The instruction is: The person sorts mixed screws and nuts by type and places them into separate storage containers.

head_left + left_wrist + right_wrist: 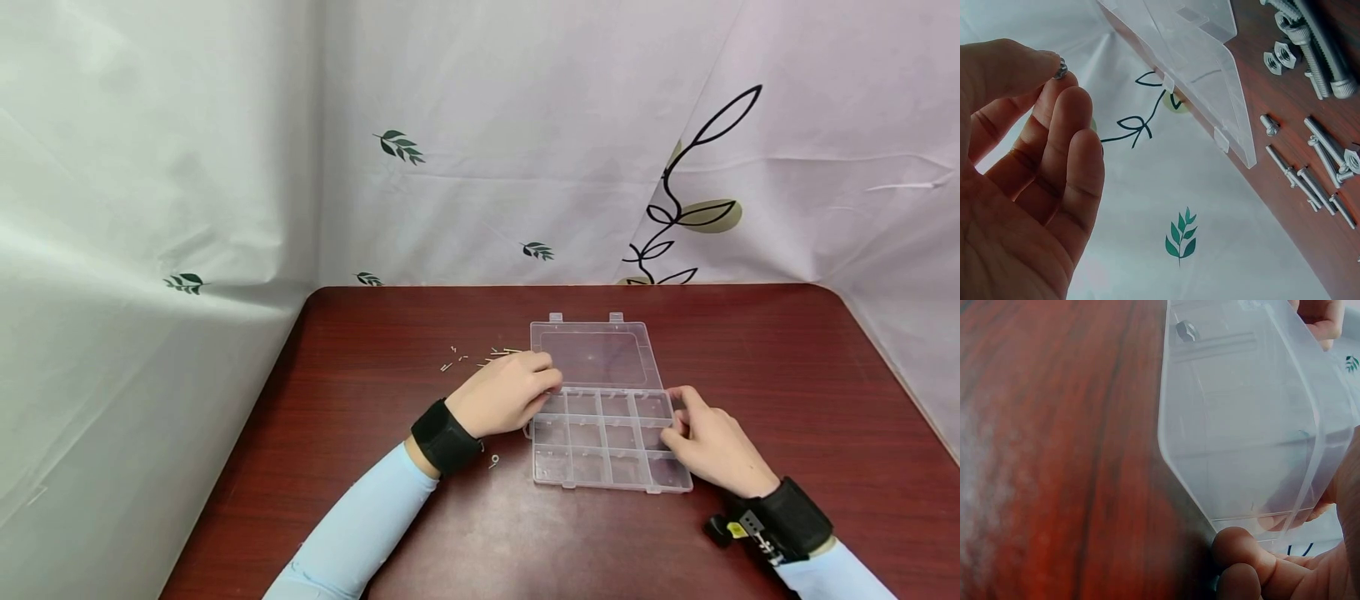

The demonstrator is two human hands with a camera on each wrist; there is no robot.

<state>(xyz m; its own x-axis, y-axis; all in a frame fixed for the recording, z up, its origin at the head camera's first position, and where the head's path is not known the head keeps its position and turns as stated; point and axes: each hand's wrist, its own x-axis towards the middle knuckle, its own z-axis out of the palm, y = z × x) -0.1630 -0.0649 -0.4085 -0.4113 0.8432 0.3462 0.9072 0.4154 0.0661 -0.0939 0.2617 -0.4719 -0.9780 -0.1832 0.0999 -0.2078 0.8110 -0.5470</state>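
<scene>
A clear plastic compartment box lies on the table, its lid swung back. My left hand is over the box's left side. In the left wrist view, the thumb and fingertips pinch a small silvery metal piece, which looks like a nut and is mostly hidden. My right hand grips the box's right wall, thumb at the inner side and fingers outside. Through the clear plastic in the right wrist view, a metal nut shows in the box.
Several bolts, hex nuts and small screws lie scattered on the reddish-brown table, left of the box. A screw eye lies near the box's left front. White patterned cloth hangs behind the table.
</scene>
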